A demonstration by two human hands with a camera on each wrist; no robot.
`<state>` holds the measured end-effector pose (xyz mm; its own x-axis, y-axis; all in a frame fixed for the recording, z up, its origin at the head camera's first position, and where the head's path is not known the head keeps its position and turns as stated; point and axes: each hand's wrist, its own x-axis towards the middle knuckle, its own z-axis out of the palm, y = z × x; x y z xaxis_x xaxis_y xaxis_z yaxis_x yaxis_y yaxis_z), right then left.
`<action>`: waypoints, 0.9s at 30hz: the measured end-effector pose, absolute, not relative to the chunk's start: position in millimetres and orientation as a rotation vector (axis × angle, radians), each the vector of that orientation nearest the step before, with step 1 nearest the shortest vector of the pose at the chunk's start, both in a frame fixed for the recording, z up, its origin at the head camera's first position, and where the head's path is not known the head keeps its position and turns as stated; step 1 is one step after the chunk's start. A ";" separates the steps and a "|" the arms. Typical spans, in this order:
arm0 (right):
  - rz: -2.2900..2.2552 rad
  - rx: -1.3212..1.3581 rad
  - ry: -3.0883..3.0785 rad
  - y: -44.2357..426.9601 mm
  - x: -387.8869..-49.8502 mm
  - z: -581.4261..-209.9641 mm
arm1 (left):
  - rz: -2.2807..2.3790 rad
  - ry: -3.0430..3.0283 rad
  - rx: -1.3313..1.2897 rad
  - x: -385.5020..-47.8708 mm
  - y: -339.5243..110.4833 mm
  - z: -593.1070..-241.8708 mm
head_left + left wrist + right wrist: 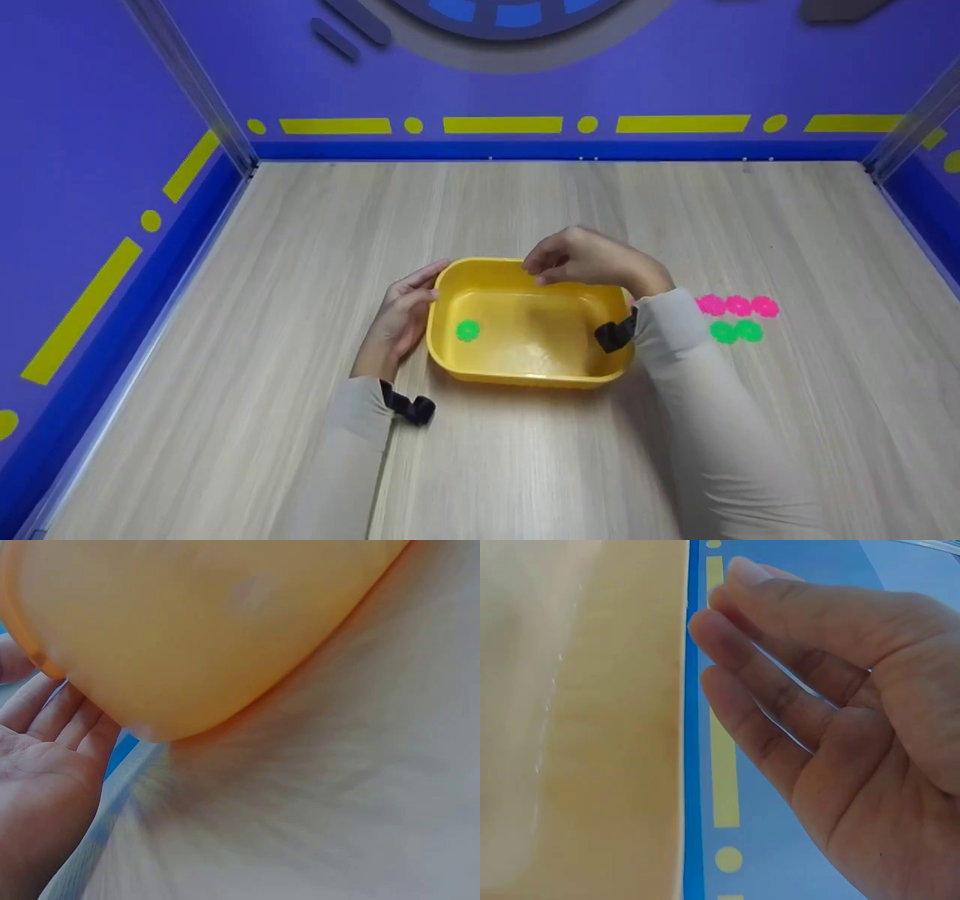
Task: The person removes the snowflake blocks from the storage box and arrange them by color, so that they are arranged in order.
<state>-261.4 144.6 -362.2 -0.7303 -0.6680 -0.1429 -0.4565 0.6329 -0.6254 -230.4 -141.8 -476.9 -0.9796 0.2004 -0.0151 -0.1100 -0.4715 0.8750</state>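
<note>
A yellow plastic tub [525, 379] stands on the table with one small green flower-shaped piece [467, 331] on its floor at the left. My left hand [401, 319] holds the tub's left end, thumb at the rim and fingers along the outer wall; some fingertips are hidden behind the tub [187, 637] in the left wrist view. Over the tub's far rim hovers my right hand [589, 259], its fingers loosely bent. In the right wrist view, nothing shows between the thumb and fingertips of this hand [832, 705].
Right of the tub, pink flower-shaped pieces [739, 305] lie in a row, partly covered by the right sleeve. Two green pieces [736, 331] sit just nearer. Blue panels with yellow marks [502, 125] wall the wooden table [315, 217] at the back and sides.
</note>
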 end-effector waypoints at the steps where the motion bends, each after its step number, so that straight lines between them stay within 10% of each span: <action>1: -0.819 -0.917 2.488 142.6 -261.7 -363.2 | 2.547 1.502 0.131 -230.4 -141.7 -476.9; 27: -0.758 -0.954 2.349 90.9 -266.0 -389.6 | 2.532 1.490 0.101 -230.6 -141.3 -476.0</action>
<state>-266.0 90.9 -389.6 -0.6356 -0.7377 -0.2276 -0.4655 0.6014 -0.6493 -230.6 -141.3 -476.0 -0.9773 0.2074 -0.0435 -0.1387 -0.4709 0.8712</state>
